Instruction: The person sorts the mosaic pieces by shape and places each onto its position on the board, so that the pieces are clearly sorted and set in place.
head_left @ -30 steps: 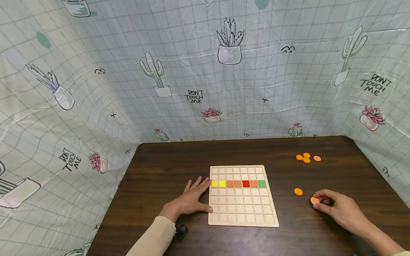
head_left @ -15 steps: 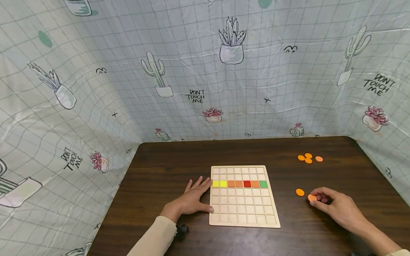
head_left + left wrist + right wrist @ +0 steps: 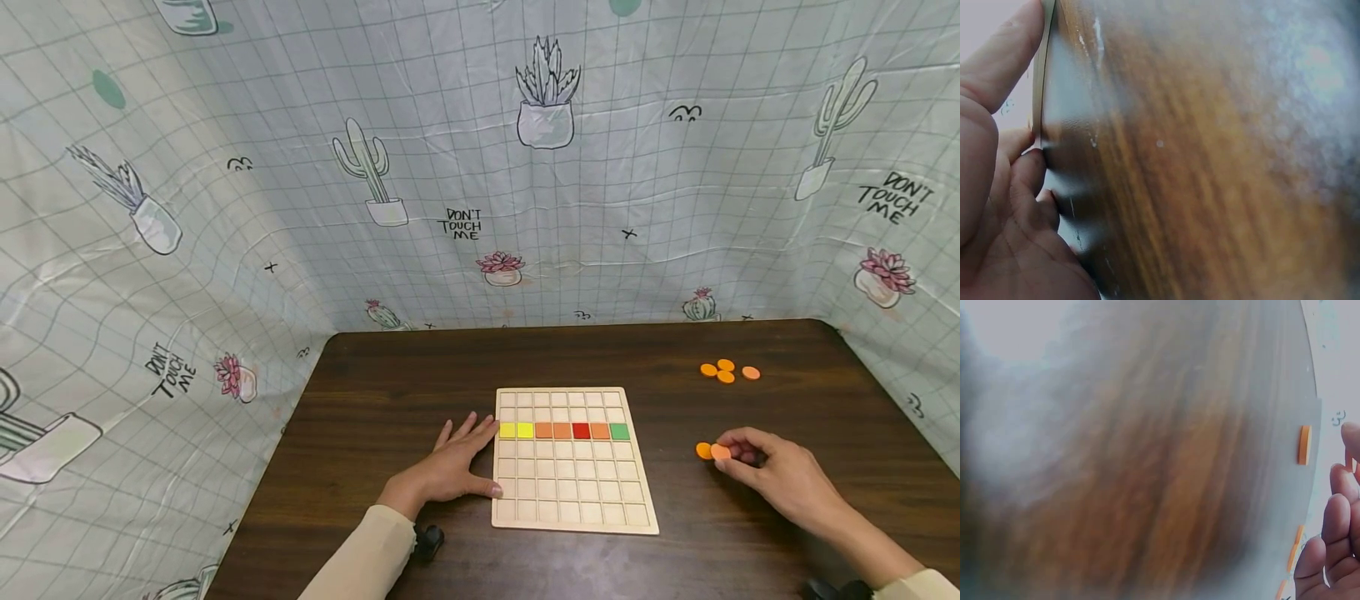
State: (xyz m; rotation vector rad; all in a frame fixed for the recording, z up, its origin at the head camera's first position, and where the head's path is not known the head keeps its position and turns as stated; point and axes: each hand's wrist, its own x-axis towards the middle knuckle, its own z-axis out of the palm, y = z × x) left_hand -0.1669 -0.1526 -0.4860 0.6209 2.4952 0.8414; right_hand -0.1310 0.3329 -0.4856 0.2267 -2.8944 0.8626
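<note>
My left hand (image 3: 450,468) lies with spread, straight fingers at the left edge of a square wooden grid board (image 3: 570,471); its thumb and fingertips touch the rim. In the left wrist view, this hand (image 3: 1004,206) meets the thin board edge (image 3: 1040,75). One row of the board has yellow, orange, red and green squares (image 3: 581,431). My right hand (image 3: 787,475) pinches a light orange disc (image 3: 721,452) between thumb and fingers. Just left of it, partly overlapped in the head view, a brighter orange disc (image 3: 702,451) lies on the table.
Several orange discs (image 3: 725,377) lie at the back right of the dark wooden table (image 3: 420,367), one lighter disc (image 3: 752,372) slightly apart. A patterned cloth curtain (image 3: 450,167) stands around the back and sides.
My right hand has moved left and slightly away from me with the pinched disc, which now overlaps the lying disc in view. The left hand stays on the board; the view shifted slightly.
</note>
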